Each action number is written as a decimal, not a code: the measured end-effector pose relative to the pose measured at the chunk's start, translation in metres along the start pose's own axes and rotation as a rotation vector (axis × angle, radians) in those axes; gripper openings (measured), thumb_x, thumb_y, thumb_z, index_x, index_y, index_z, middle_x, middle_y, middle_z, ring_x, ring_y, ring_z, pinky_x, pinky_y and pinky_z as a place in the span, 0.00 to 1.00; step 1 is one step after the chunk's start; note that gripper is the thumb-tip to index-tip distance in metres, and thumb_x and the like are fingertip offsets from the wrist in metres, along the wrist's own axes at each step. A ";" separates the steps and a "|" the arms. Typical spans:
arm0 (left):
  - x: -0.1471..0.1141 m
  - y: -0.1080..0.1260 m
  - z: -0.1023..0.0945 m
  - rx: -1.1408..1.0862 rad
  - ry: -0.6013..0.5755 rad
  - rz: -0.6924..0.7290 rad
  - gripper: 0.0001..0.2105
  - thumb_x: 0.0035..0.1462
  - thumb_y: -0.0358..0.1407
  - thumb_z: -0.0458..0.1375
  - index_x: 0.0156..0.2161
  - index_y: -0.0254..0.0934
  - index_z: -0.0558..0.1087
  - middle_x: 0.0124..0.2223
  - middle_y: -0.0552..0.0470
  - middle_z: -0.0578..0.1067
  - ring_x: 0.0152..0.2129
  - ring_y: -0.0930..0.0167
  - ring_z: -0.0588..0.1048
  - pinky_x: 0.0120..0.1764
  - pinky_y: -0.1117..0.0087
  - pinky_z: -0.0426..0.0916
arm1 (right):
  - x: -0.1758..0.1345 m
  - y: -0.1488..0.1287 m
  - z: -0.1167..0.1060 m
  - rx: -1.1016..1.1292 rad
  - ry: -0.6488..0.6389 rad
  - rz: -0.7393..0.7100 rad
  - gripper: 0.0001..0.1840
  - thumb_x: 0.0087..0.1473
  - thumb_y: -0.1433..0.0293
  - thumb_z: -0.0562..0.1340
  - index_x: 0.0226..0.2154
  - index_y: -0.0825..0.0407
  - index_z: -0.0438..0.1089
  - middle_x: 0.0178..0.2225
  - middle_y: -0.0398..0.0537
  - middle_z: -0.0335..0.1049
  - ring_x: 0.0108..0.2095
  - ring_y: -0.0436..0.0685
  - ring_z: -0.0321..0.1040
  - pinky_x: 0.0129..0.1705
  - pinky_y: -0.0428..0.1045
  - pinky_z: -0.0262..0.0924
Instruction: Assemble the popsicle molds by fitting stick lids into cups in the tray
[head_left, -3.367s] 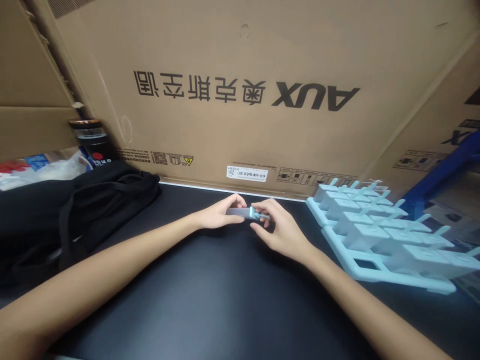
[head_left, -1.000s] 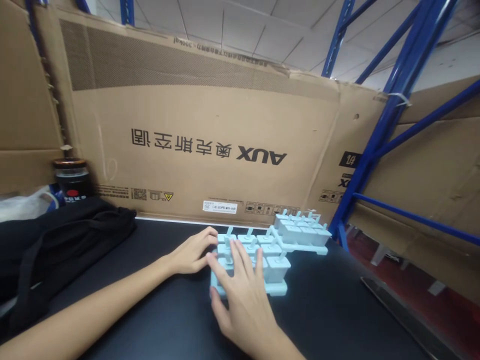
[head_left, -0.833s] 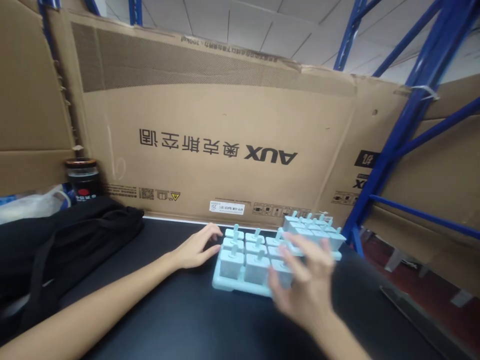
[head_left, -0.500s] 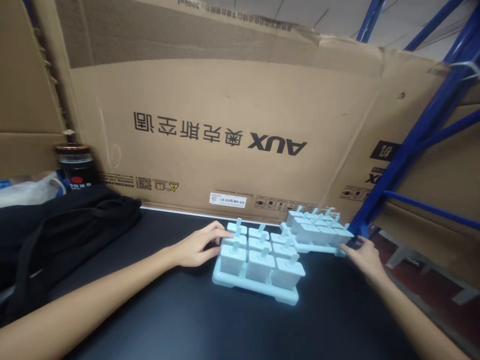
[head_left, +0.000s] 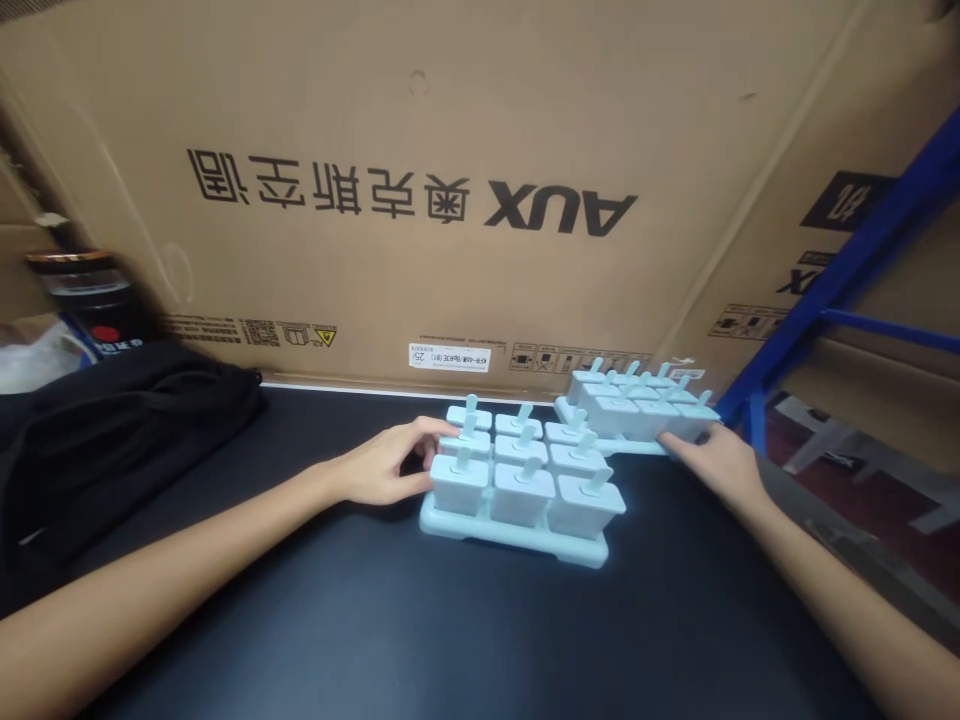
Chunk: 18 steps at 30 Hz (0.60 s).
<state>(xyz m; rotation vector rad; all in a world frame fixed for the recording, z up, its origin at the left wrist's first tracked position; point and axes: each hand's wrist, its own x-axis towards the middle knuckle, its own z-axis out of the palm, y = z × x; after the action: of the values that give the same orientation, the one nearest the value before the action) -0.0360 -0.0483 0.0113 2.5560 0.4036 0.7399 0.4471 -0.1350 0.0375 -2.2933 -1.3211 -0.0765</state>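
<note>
A light-blue popsicle mold (head_left: 523,494), with several lidded cells and upright sticks on a tray base, rests on the black tabletop. My left hand (head_left: 394,460) is closed against its left side, thumb low and fingers curled by the rear cells. Behind and to the right, a second popsicle mold (head_left: 628,412) of the same colour stands near the cardboard. Around its right end my right hand (head_left: 716,468) is closed, with the thumb along the front and the other fingers hidden behind the hand and mold.
A large cardboard box (head_left: 420,270) with upside-down print walls off the back. At left lie a black cloth bag (head_left: 135,430) and a dark jar (head_left: 97,310). Blue metal shelving (head_left: 847,290) rises beyond the table (head_left: 450,630) on the right.
My view has tilted downward and come closer. My right hand has shifted inward onto the far mold's right end, its thumb now in front. My left hand stays at the near mold.
</note>
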 end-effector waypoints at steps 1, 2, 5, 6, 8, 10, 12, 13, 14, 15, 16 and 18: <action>0.000 0.001 0.000 0.005 -0.006 -0.009 0.27 0.63 0.38 0.58 0.64 0.43 0.56 0.49 0.46 0.73 0.40 0.67 0.75 0.44 0.63 0.71 | -0.002 -0.002 0.000 -0.028 -0.003 0.003 0.34 0.49 0.47 0.57 0.42 0.61 0.71 0.40 0.68 0.74 0.41 0.69 0.70 0.41 0.54 0.59; 0.000 0.002 0.001 0.012 -0.012 -0.014 0.27 0.63 0.38 0.58 0.64 0.44 0.56 0.49 0.46 0.73 0.39 0.67 0.75 0.44 0.63 0.71 | -0.003 -0.003 -0.001 -0.049 -0.015 0.007 0.35 0.51 0.46 0.56 0.43 0.61 0.70 0.40 0.68 0.73 0.42 0.69 0.70 0.42 0.54 0.58; 0.003 0.005 0.003 0.042 -0.027 -0.018 0.27 0.64 0.38 0.57 0.65 0.47 0.57 0.49 0.48 0.74 0.37 0.69 0.75 0.43 0.65 0.71 | -0.005 -0.003 -0.001 -0.097 -0.042 0.017 0.35 0.52 0.46 0.54 0.45 0.60 0.69 0.41 0.67 0.73 0.44 0.68 0.70 0.43 0.53 0.58; 0.004 0.007 0.004 0.048 -0.028 -0.020 0.26 0.64 0.38 0.57 0.65 0.48 0.58 0.48 0.49 0.74 0.36 0.70 0.74 0.42 0.66 0.71 | -0.005 -0.003 -0.001 -0.109 -0.049 0.021 0.34 0.52 0.46 0.54 0.44 0.60 0.70 0.42 0.66 0.73 0.45 0.68 0.70 0.43 0.53 0.58; 0.007 0.009 0.008 0.050 -0.008 -0.023 0.24 0.65 0.39 0.56 0.64 0.48 0.60 0.45 0.51 0.75 0.35 0.71 0.74 0.40 0.68 0.71 | -0.004 0.000 -0.001 -0.132 -0.062 0.032 0.34 0.52 0.46 0.55 0.45 0.59 0.70 0.43 0.65 0.73 0.46 0.67 0.70 0.44 0.52 0.58; 0.010 0.011 0.011 0.032 0.039 -0.021 0.22 0.65 0.39 0.56 0.63 0.48 0.62 0.43 0.52 0.76 0.34 0.72 0.75 0.39 0.70 0.71 | -0.002 0.002 -0.002 -0.147 -0.078 0.039 0.34 0.51 0.46 0.56 0.45 0.59 0.70 0.44 0.64 0.73 0.46 0.67 0.70 0.44 0.52 0.59; 0.011 0.014 0.014 0.010 0.092 -0.015 0.20 0.66 0.38 0.55 0.62 0.47 0.64 0.43 0.52 0.77 0.33 0.72 0.75 0.39 0.70 0.71 | -0.001 0.003 -0.004 -0.176 -0.102 0.051 0.35 0.51 0.45 0.56 0.44 0.59 0.70 0.43 0.65 0.74 0.46 0.68 0.71 0.43 0.53 0.60; 0.011 0.015 0.014 -0.003 0.110 -0.014 0.19 0.67 0.38 0.54 0.62 0.47 0.64 0.44 0.51 0.77 0.34 0.72 0.76 0.39 0.69 0.71 | -0.001 0.003 -0.006 -0.203 -0.115 0.058 0.35 0.51 0.45 0.56 0.43 0.59 0.70 0.43 0.66 0.74 0.45 0.69 0.71 0.42 0.53 0.60; 0.011 0.016 0.014 -0.018 0.118 -0.015 0.18 0.68 0.38 0.53 0.61 0.47 0.64 0.45 0.50 0.77 0.34 0.72 0.76 0.39 0.69 0.71 | -0.002 0.002 -0.008 -0.234 -0.129 0.063 0.35 0.52 0.45 0.55 0.42 0.60 0.70 0.42 0.67 0.74 0.45 0.69 0.71 0.42 0.53 0.61; 0.010 0.016 0.014 -0.037 0.115 -0.009 0.18 0.68 0.38 0.52 0.61 0.46 0.64 0.46 0.50 0.77 0.34 0.72 0.76 0.40 0.69 0.71 | -0.003 0.001 -0.010 -0.266 -0.140 0.067 0.35 0.52 0.45 0.55 0.42 0.60 0.70 0.41 0.68 0.74 0.44 0.70 0.72 0.41 0.53 0.61; 0.009 0.017 0.013 -0.061 0.104 0.005 0.18 0.69 0.39 0.51 0.62 0.46 0.64 0.47 0.49 0.77 0.34 0.71 0.76 0.39 0.69 0.71 | -0.005 0.001 -0.013 -0.296 -0.149 0.071 0.35 0.53 0.44 0.54 0.41 0.60 0.70 0.40 0.68 0.74 0.44 0.70 0.72 0.41 0.53 0.61; 0.006 0.017 0.012 -0.102 0.067 0.056 0.21 0.67 0.45 0.53 0.62 0.45 0.62 0.45 0.48 0.77 0.33 0.70 0.76 0.38 0.68 0.71 | -0.011 0.001 -0.017 -0.340 -0.162 0.075 0.35 0.54 0.44 0.53 0.40 0.61 0.70 0.38 0.70 0.74 0.43 0.71 0.72 0.39 0.53 0.62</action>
<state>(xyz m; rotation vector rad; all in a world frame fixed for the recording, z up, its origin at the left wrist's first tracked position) -0.0219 -0.0645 0.0126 2.4609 0.3086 0.8468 0.4454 -0.1518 0.0494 -2.6820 -1.3873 -0.0988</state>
